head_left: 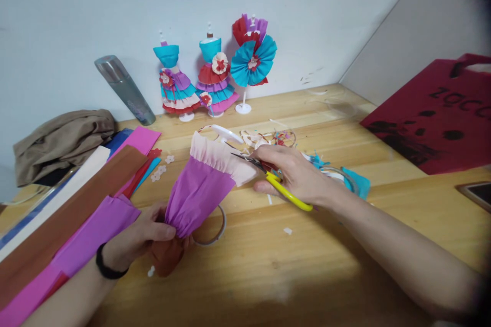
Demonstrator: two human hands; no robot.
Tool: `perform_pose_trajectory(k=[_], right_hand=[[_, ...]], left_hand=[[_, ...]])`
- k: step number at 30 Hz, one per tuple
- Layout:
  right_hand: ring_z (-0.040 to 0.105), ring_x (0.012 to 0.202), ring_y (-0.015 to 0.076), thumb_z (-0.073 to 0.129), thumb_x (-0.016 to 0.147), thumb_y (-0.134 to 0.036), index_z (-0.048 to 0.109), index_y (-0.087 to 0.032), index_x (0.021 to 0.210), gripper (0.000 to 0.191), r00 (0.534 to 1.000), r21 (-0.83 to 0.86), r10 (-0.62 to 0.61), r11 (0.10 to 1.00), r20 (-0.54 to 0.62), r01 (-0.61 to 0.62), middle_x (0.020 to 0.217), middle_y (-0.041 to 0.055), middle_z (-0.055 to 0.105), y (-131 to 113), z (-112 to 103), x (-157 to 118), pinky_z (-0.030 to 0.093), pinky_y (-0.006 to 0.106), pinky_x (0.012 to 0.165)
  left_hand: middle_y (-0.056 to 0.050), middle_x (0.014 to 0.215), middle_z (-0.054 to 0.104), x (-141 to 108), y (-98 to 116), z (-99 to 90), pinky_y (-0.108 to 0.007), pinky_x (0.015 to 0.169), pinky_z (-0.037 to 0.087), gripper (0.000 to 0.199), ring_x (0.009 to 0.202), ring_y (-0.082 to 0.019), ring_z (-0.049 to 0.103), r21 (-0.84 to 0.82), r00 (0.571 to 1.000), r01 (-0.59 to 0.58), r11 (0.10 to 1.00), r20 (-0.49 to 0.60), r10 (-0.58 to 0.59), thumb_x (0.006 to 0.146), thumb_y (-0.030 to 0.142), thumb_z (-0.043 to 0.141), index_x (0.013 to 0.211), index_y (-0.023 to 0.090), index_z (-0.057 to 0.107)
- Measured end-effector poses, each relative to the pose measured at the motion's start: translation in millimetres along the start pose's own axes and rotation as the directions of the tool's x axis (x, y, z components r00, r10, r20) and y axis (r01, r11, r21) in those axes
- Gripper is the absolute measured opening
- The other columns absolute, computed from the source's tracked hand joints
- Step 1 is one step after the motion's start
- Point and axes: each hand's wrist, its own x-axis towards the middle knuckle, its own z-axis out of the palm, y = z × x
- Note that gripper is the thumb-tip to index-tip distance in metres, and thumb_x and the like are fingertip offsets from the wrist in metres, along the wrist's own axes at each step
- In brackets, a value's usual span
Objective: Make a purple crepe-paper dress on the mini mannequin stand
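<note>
My left hand (148, 227) is closed around the narrow waist of a doll-sized crepe paper dress (201, 189). It has a purple skirt, a gathered cream hem band (213, 150) and a brown top, and lies tilted with the hem pointing up and away. From the hem end sticks the white round base of a stand (226, 134). In my right hand (293, 171) are yellow-handled scissors (289, 193), their blades over the loose right end of the cream band. Whether the blades touch the paper I cannot tell.
Three finished paper dresses on stands (217, 74) line the wall beside a leaning spray bottle (126, 89). Folded crepe paper (72, 209) and brown cloth (67, 138) lie left. Tape roll (215, 232), paper scraps (284, 138) and a red bag (433, 112) are also on the table.
</note>
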Motion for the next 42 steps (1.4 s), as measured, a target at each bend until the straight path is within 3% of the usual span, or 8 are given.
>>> perform_pose_trajectory(k=[23,33,42], right_hand=[[0.036,0.053,0.0139,0.054,0.087,-0.071,0.047,-0.022,0.072,0.052,0.997,0.072,0.054,0.996,-0.051,-0.051,0.060,0.0003,0.043,-6.5,-3.3,2.0,0.026,0.030,0.053],[0.035,0.051,0.0119,0.052,0.088,-0.071,0.044,-0.022,0.068,0.053,0.997,0.052,0.041,0.998,-0.071,-0.037,0.057,-0.0026,0.040,-2.7,-1.8,2.1,0.026,0.027,0.053],[0.032,0.048,0.0108,0.054,0.088,-0.069,0.041,-0.022,0.067,0.053,0.994,0.061,0.023,0.998,-0.107,-0.016,0.055,-0.0048,0.034,-1.8,-1.0,2.0,0.025,0.027,0.052]], left_hand=[[-0.005,0.067,0.068,-0.8,-1.3,-0.2,-0.025,0.064,0.049,0.035,0.071,-0.018,0.065,-0.006,0.999,0.002,1.000,-0.038,-0.002,0.068,0.046,0.078,0.078,0.013,0.072],[-0.002,0.063,0.065,-0.3,-3.5,-3.5,-0.024,0.064,0.049,0.034,0.069,-0.017,0.065,0.018,0.999,-0.010,1.000,-0.034,0.011,0.066,0.049,0.079,0.070,0.017,0.071],[-0.005,0.067,0.067,-0.9,-5.0,-3.7,-0.025,0.063,0.049,0.035,0.068,-0.017,0.063,0.024,0.999,-0.013,1.000,-0.048,0.014,0.067,0.047,0.078,0.078,0.014,0.072]])
